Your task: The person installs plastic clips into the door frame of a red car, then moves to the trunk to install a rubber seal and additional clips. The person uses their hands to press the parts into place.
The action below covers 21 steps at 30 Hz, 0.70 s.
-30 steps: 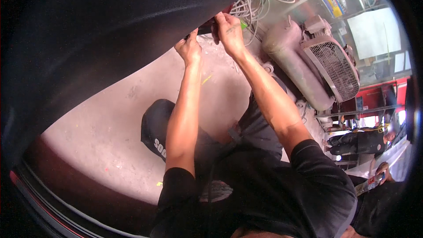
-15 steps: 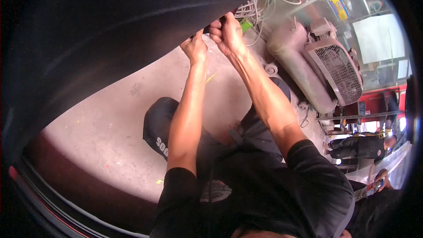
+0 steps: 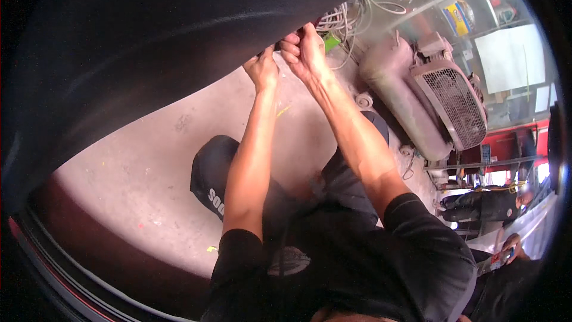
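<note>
Black fabric, nearest item: the person's short-sleeved shirt (image 3: 369, 262), filling the lower edge of the view, with dark trousers and a black shoe (image 3: 210, 176) just beyond it on the pink-grey concrete floor (image 3: 137, 185).

Forearms: both bare, rising from the shirt toward the dark curved panel (image 3: 149, 42) that arches over the upper left of the view. This panel serves as the landmark below.

Left hand (image 3: 261, 70): at the lower edge of the panel, fingers curled up against its rim; whether it pinches anything there cannot be told, as the fingertips are lost in shadow.

Right hand (image 3: 304, 50): just right of the left hand, also at the panel's edge, clenched into a fist. Half a second ago a small dark object showed at its fingertips; now the fist has closed over that spot, so whatever it grips is hidden. Both hands have drawn closer together and nearer the rim, which suggests, as a judgement, that the work on the panel edge is in a pulling or tightening phase.

Beyond the hands, right of the panel's edge: a tangle of pale cables (image 3: 345, 18) and a small green piece (image 3: 331, 42).

Further right: a dusty grey machine with a mesh grille (image 3: 453, 104), then shelving with a yellow-and-blue container (image 3: 457, 16).
</note>
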Tool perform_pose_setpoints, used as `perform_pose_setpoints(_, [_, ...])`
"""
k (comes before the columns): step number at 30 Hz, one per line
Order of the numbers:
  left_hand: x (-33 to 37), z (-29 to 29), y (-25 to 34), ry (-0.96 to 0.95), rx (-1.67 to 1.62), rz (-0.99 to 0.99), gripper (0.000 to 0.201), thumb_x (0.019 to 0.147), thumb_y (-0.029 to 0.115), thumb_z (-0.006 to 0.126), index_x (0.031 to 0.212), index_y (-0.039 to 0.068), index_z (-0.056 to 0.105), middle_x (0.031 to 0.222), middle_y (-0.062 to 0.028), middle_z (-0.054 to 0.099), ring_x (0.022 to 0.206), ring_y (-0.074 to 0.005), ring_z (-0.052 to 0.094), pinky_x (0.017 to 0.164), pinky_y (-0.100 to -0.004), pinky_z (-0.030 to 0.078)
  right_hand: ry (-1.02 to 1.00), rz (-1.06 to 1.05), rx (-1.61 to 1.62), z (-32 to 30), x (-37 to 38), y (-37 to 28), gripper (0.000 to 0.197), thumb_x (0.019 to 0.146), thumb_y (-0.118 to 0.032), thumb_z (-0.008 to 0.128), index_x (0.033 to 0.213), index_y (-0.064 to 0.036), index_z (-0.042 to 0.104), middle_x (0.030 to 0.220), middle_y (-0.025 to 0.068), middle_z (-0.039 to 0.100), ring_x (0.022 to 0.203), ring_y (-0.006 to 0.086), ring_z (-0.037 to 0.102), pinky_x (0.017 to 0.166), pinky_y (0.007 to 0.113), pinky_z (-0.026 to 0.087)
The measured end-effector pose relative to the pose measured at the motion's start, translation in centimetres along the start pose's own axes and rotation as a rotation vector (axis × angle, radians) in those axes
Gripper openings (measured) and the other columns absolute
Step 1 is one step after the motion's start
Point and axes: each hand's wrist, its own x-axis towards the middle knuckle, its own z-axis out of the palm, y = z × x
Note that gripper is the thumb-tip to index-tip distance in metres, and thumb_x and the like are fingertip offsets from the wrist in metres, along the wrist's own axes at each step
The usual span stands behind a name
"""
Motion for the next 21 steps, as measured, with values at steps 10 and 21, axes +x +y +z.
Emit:
perform_pose_setpoints(10, [-0.5, -0.4, 1.1, 0.012, 0.041, -0.188, 0.025, 0.090, 0.020, 0.076, 0.102, 0.000, 0.068, 0.082, -0.0014, 0.065, 0.054, -0.0067, 0.049, 0.042, -0.0234, 0.033, 0.250, -0.941, -1.426, -1.1, -0.3, -0.4, 0.042, 0.099, -0.037, 0.056, 0.085, 0.0023, 0.064, 0.076, 0.0294, 0.065, 0.073, 0.0463, 0.065, 0.064, 0.053, 0.050])
perform_pose_setpoints(21, [-0.6, -0.8, 1.6, -0.005, 0.011, -0.198, 0.026, 0.088, 0.016, 0.079, 0.107, 0.002, 0.067, 0.086, -0.0007, 0.065, 0.054, -0.0037, 0.048, 0.042, -0.0215, 0.031, 0.260, -0.888, -1.323, -0.4, -0.5, -0.6, 0.045, 0.100, -0.036, 0.053, 0.081, 0.0041, 0.057, 0.075, 0.0275, 0.064, 0.068, 0.0462, 0.062, 0.065, 0.050, 0.048])
